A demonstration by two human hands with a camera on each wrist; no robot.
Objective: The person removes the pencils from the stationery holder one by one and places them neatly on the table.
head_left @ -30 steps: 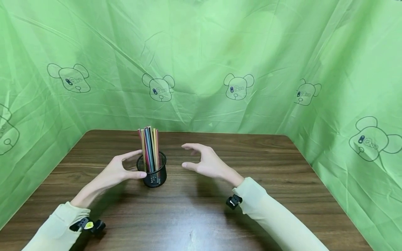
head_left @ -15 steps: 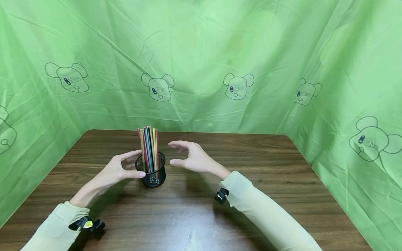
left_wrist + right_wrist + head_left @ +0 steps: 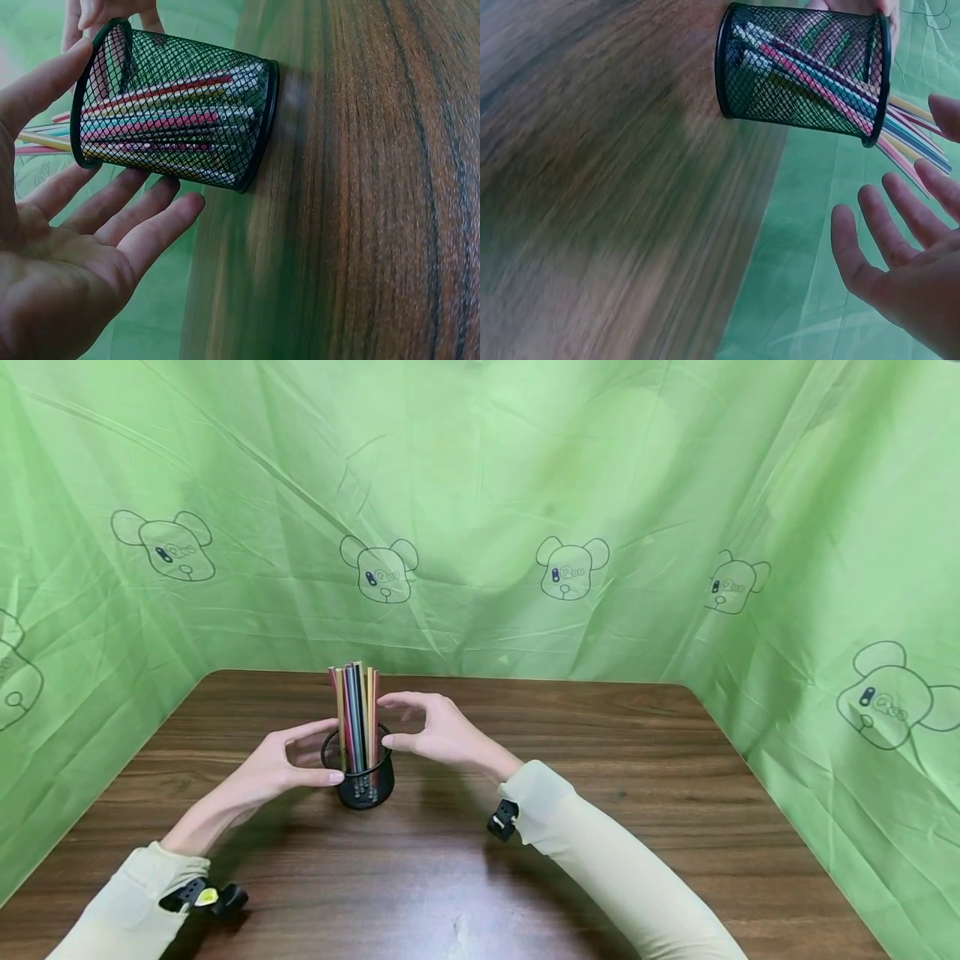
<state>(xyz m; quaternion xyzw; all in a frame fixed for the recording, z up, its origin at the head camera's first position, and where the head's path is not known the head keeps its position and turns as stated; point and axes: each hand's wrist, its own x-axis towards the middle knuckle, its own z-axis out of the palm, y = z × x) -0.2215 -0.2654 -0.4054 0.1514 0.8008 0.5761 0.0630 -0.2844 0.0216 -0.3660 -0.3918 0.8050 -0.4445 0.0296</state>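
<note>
A black wire-mesh pen holder (image 3: 365,787) stands upright on the table, left of centre in the head view. Slim coloured sticks (image 3: 357,714), pencil-like, rise from it in pink, yellow, blue and black; in the left wrist view their lower ends show through the mesh (image 3: 172,120). My left hand (image 3: 273,768) holds the holder at its rim from the left, thumb at the near side and fingers round the other. My right hand (image 3: 446,732) is at the right side of the rim, thumb and fingers apart around the upright sticks, gripping nothing. Its spread fingers (image 3: 892,232) show in the right wrist view.
The brown wood-grain table (image 3: 600,760) extends to both sides and toward me. Green cloth (image 3: 480,510) with bear-head outlines hangs behind and beside it. A small black camera (image 3: 502,820) sits at the right wrist, another (image 3: 228,900) at the left.
My right hand has moved left across the table, from well apart from the pen holder to right beside its rim and the sticks. The left hand and the holder have hardly moved.
</note>
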